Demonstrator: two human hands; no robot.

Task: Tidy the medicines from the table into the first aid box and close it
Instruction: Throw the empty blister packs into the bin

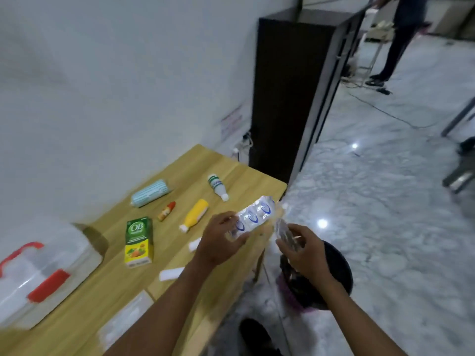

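Note:
My left hand [221,242] grips a silver blister strip [253,217] with blue marks, held above the table's right edge. My right hand [300,250] holds a clear plastic packet [284,231] just off the table. The first aid box [38,278], clear with red handle and red latch, sits shut at the table's left. On the wooden table [231,176] lie a green-yellow OB carton [139,241], a yellow bottle [195,214], a white bottle with green label [218,186], a small red-orange tube [167,210], a pale blue roll [150,192] and small white items [171,273].
A white flat packet [126,317] lies at the table's near edge. A dark bin [334,276] stands on the marble floor below my right hand. A dark cabinet [295,93] rises behind the table against the wall. A person stands at the far right.

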